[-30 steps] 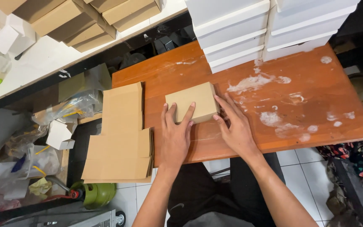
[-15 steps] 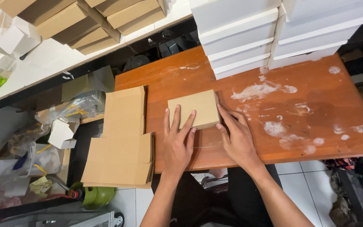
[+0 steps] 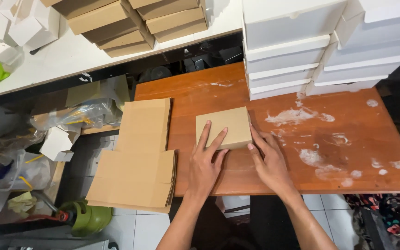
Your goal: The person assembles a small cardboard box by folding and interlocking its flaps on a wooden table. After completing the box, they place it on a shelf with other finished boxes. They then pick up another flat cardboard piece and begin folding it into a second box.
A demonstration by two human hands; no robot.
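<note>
Leftward, flat cardboard blanks (image 3: 137,159) lay stacked and unfolded. At the table's (image 3: 348,139) near middle, the left hand (image 3: 205,164) pressed open-fingered on a closed brown box (image 3: 223,126); the right hand (image 3: 267,159) flattened against its side, gripping nothing.

The box (image 3: 223,127) is matt brown cardboard, smooth and unprinted. The surface (image 3: 348,125) is reddish-brown wood with a slight sheen, its finish marred by dull white smears. The flat blanks (image 3: 140,157) are matt corrugated cardboard, with layered edges showing. The white boxes (image 3: 292,51) are smooth matt card. The floor (image 3: 140,229) is glossy pale tile. The bags (image 3: 70,115) are clear, crinkled, shiny plastic.
</note>
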